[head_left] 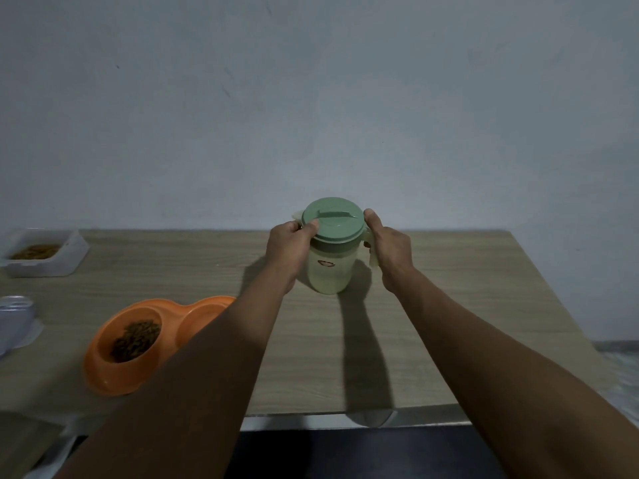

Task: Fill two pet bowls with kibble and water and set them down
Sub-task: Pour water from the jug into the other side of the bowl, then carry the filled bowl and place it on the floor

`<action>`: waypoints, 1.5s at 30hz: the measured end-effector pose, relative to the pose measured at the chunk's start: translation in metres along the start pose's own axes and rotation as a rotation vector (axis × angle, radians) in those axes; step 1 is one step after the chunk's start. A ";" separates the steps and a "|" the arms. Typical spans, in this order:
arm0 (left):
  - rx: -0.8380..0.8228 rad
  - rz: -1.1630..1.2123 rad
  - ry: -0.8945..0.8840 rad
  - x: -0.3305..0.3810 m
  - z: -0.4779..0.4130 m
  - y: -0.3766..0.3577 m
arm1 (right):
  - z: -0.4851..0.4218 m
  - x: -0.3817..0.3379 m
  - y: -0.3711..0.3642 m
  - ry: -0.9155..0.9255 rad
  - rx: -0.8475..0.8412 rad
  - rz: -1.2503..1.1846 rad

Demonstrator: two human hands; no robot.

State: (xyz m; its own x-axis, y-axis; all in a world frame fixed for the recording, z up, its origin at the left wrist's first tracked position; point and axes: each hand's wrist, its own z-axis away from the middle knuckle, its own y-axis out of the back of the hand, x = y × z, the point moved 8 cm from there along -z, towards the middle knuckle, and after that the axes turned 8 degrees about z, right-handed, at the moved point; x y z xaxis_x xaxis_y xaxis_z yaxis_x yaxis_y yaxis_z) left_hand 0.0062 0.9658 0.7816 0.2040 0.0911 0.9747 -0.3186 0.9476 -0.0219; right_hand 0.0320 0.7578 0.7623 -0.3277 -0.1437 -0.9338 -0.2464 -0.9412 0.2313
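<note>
A pale green plastic jug (327,271) with a darker green lid (333,219) stands on the wooden table (449,305) near its middle. My left hand (288,242) grips the lid's left edge, thumb on top. My right hand (389,248) holds the jug's handle on the right side. An orange double pet bowl (103,368) lies at the front left; its left cup holds brown kibble (136,340), and my left forearm hides part of its right cup.
A white rectangular tub (65,261) with kibble in it sits at the back left. A grey object (15,316) pokes in at the left edge. The table's front edge runs below my arms, and a blue-grey wall stands behind the table.
</note>
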 end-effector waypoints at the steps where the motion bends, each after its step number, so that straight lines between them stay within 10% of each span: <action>1: 0.014 -0.018 -0.008 0.002 0.003 0.002 | 0.002 0.000 0.001 0.001 0.005 0.030; 12: 0.217 -0.242 -0.040 -0.021 0.038 0.079 | 0.055 0.038 0.018 -0.149 0.279 0.065; 28: 0.371 -0.571 0.067 -0.042 0.042 0.325 | 0.180 0.086 -0.184 -0.196 -0.056 0.509; 45: 0.229 -0.599 0.373 -0.076 0.053 0.365 | 0.184 0.098 -0.180 -0.289 -0.025 0.489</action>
State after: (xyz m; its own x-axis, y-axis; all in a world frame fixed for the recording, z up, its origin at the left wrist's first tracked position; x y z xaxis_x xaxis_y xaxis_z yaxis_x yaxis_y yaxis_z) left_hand -0.1743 1.2886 0.7109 0.6914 -0.2853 0.6638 -0.2306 0.7836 0.5769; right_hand -0.1236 0.9694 0.6790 -0.6353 -0.4784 -0.6062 0.0173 -0.7937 0.6081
